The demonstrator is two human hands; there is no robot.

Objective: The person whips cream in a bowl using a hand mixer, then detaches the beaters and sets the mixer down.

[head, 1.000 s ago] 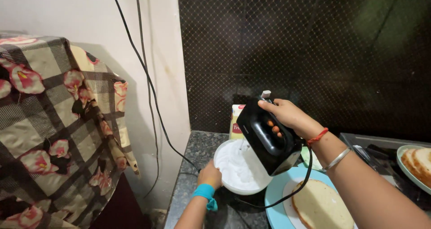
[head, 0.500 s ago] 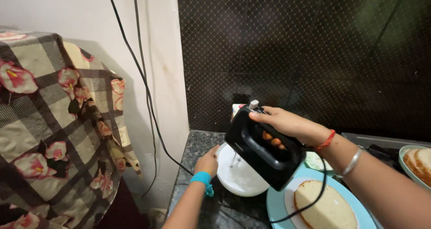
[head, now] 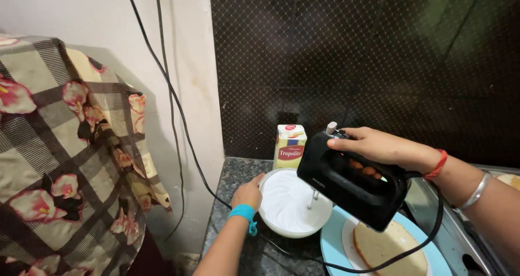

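- Black plastic fills the head view's centre: a hand mixer (head: 352, 185) is gripped by the right hand (head: 379, 146), fingers wrapped through its handle, thumb up near the pale button at the front.
- One thin metal beater (head: 312, 199) reaches down into a white bowl (head: 292, 203) of smooth white cream on the dark speckled counter (head: 238, 170).
- The left hand (head: 249, 192), a turquoise band at the wrist, closes its fingers on the bowl's near-left rim and steadies it.
- Risk, as judged from this frame: the mixer is tilted and the beater sits near the bowl's right side — if it lifts while turning, cream could spatter the dark mesh-patterned wall (head: 368, 65) and the counter.
- A second risk: the black power cord (head: 179, 119) hangs down the pale wall, crosses the counter and loops round the front of a light blue plate (head: 330, 246) — a tug could drag that plate or nudge the bowl.
- On the plate lies a flat, pale round of sponge cake (head: 390, 249), just beside the bowl and partly under the mixer; drips could land on it.
- Behind the bowl stands a yellow and white carton (head: 290, 146), upright against the wall.
- At left, a checked floral cloth (head: 65, 162) drapes over something hidden.
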